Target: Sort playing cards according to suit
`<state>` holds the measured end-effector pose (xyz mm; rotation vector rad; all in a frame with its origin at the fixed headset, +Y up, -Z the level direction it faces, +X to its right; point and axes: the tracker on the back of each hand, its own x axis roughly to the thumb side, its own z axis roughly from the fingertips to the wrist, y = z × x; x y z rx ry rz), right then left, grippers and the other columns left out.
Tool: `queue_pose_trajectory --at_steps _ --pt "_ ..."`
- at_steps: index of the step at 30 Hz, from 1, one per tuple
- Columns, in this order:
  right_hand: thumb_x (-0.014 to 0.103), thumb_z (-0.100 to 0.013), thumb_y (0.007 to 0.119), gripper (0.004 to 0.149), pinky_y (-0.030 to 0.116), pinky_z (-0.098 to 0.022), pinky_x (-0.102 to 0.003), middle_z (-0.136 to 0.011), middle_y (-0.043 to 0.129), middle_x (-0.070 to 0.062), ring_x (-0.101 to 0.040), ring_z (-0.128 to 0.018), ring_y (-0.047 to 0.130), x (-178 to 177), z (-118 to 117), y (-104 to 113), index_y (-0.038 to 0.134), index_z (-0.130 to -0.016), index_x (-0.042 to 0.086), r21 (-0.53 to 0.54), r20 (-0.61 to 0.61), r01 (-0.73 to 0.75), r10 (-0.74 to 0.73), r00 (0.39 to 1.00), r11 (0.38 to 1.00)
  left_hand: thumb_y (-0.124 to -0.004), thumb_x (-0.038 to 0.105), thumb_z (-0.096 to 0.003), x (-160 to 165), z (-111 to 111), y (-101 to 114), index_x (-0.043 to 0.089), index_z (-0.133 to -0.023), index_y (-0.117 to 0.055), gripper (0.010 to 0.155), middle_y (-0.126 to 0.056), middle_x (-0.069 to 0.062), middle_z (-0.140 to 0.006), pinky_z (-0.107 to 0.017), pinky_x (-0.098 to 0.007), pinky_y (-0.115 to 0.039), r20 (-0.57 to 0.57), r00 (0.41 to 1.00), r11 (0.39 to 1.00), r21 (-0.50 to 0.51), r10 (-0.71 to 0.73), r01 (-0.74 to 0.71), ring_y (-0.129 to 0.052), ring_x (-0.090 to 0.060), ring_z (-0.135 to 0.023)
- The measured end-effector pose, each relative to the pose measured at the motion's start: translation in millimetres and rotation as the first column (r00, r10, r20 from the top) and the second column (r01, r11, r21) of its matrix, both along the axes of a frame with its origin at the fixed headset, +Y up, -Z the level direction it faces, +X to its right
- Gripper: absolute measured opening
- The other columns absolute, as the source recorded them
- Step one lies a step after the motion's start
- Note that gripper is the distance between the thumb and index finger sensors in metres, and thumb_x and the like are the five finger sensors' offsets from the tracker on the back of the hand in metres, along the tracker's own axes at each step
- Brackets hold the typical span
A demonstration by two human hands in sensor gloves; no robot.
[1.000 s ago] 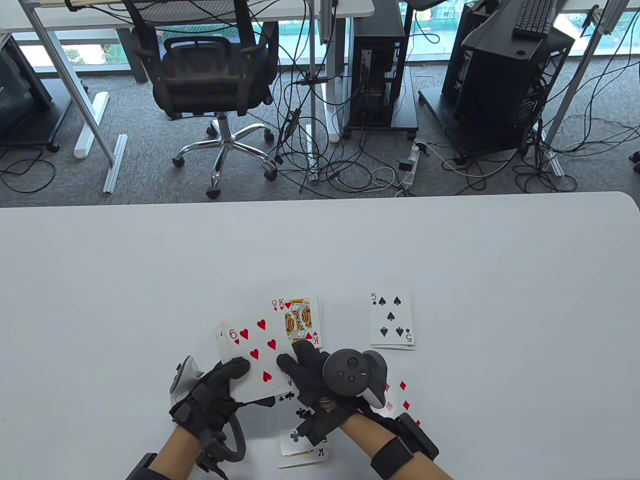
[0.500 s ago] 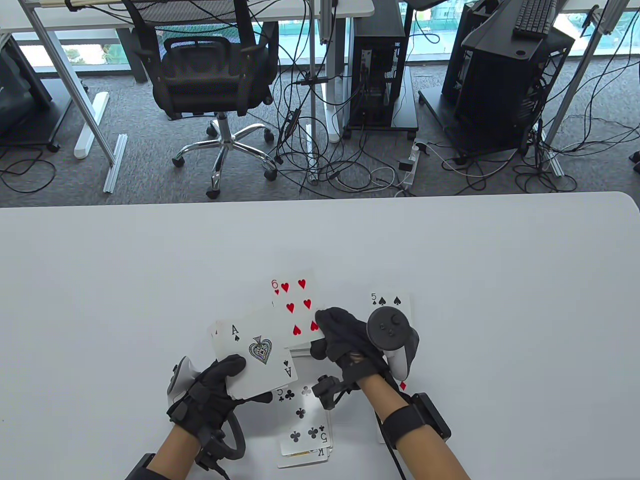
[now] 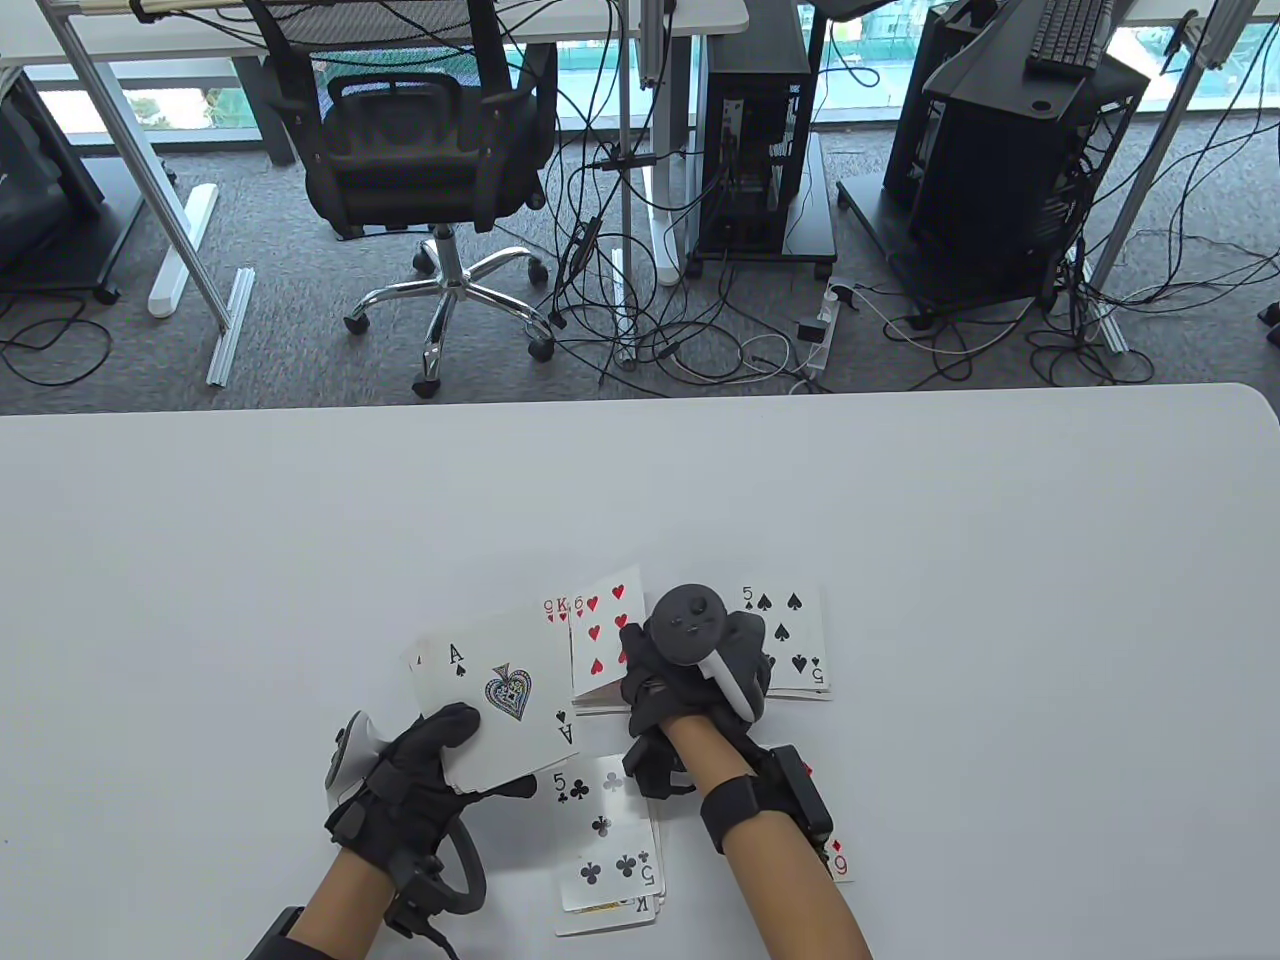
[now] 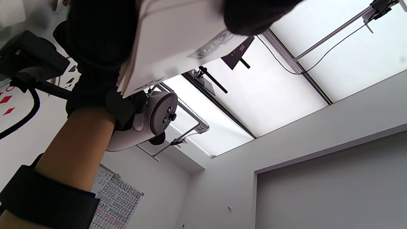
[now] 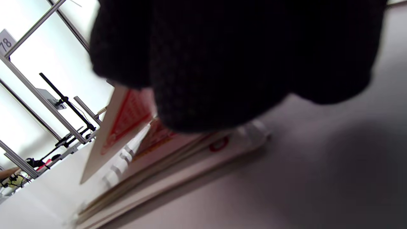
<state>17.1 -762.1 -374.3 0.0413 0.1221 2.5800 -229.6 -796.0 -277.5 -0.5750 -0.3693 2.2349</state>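
The left hand (image 3: 420,775) gripped the deck (image 3: 495,705), ace up; the right hand (image 3: 680,670) pinched the six (image 3: 605,635) over the heart pile.

table (image 3: 300,520) far half free, card piles (image 3: 600,840) nr edge — tight

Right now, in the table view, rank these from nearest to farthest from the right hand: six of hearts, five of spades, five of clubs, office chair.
1. six of hearts: at the right hand's fingertips, on its left.
2. five of spades: just to its right, partly hidden by the hand.
3. five of clubs: nearer the person, below and left.
4. office chair: far off, beyond the table.
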Motion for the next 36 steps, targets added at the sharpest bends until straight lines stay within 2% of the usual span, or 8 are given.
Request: queue_pose_trajectory --at_steps 2,6,10,16,21,25,31,36 --pt "0.025 -0.056 0.064 0.049 0.089 -0.019 -0.039 -0.025 0.094 0.000 -0.018 -0.008 0.097 -9 -2 -1 0.072 -0.074 -0.020 -0.009 -0.035 -0.146 0.146 0.989 0.989 -0.065 0.039 -0.0646 0 0 0 0.024 -0.112 -0.037 0.056 -0.055 -0.007 -0.113 -0.054 -0.047 -0.083 0.001 1.000 1.000 0.000 0.001 -0.001 -0.074 -0.040 -0.093" --pt "0.029 -0.056 0.064 0.053 0.089 -0.019 -0.039 -0.025 0.094 0.000 -0.018 -0.008 0.096 -21 -3 -6 0.073 -0.074 -0.020 -0.029 -0.089 -0.385 0.382 0.920 0.922 -0.064 0.039 -0.0646 0 0 0 0.024 -0.112 -0.037 0.056 -0.054 -0.007 -0.113 -0.054 -0.047 -0.083 0.004 1.000 1.000 -0.004 0.002 -0.002 -0.074 -0.040 -0.094" --pt "0.032 -0.056 0.065 0.055 0.088 -0.019 -0.040 -0.025 0.093 0.000 -0.019 -0.009 0.096 -29 -2 -10 0.072 -0.074 -0.020 -0.009 -0.120 -0.494 0.490 0.864 0.869 -0.065 0.039 -0.0646 0 0 1 0.024 -0.112 -0.037 0.056 -0.054 -0.007 -0.113 -0.054 -0.047 -0.083 0.004 1.000 1.000 -0.003 0.000 0.000 -0.074 -0.040 -0.093" --pt "0.036 -0.056 0.065 0.060 0.088 -0.022 -0.042 -0.027 0.093 -0.001 -0.021 -0.011 0.095 -34 0 -11 0.071 -0.076 -0.021 -0.006 -0.143 -0.534 0.527 0.838 0.846 -0.065 0.039 -0.0646 0 1 1 0.024 -0.111 -0.037 0.056 -0.054 -0.007 -0.113 -0.054 -0.047 -0.083 0.006 1.000 1.000 -0.007 -0.001 0.001 -0.074 -0.040 -0.093" --pt "0.037 -0.056 0.064 0.062 0.086 -0.024 -0.045 -0.030 0.093 -0.004 -0.024 -0.015 0.096 -27 3 -6 0.069 -0.079 -0.021 0.018 -0.145 -0.475 0.472 0.870 0.880 -0.065 0.039 -0.0647 0 1 1 0.024 -0.112 -0.037 0.056 -0.054 -0.007 -0.113 -0.054 -0.047 -0.083 0.005 1.000 1.000 -0.003 0.000 0.000 -0.074 -0.040 -0.093" --pt "0.036 -0.057 0.063 0.061 0.085 -0.026 -0.047 -0.033 0.094 -0.006 -0.026 -0.016 0.096 -16 10 7 0.068 -0.081 -0.020 0.088 -0.133 -0.358 0.367 0.921 0.929 -0.065 0.039 -0.0646 0 1 1 0.024 -0.112 -0.037 0.056 -0.055 -0.007 -0.113 -0.054 -0.047 -0.083 0.007 1.000 1.000 -0.007 -0.003 0.003 -0.074 -0.040 -0.093" --pt "0.034 -0.057 0.062 0.060 0.085 -0.029 -0.049 -0.036 0.094 -0.009 -0.029 -0.019 0.097 3 41 29 0.069 -0.080 -0.021 0.276 -0.184 -0.100 0.155 0.971 0.956 -0.065 0.039 -0.0646 1 1 0 0.023 -0.111 -0.037 0.056 -0.055 -0.007 -0.113 -0.054 -0.047 -0.082 0.016 1.000 1.000 -0.011 -0.012 0.012 -0.074 -0.040 -0.093" --pt "0.035 -0.058 0.060 0.060 0.084 -0.031 -0.051 -0.039 0.095 -0.010 -0.031 -0.023 0.097 14 71 31 0.069 -0.080 -0.021 0.336 -0.252 0.085 0.003 0.968 0.938 -0.065 0.038 -0.0645 3 3 -1 0.023 -0.111 -0.038 0.056 -0.055 -0.008 -0.113 -0.054 -0.048 -0.082 0.029 0.999 1.000 -0.021 -0.019 0.020 -0.073 -0.041 -0.093"
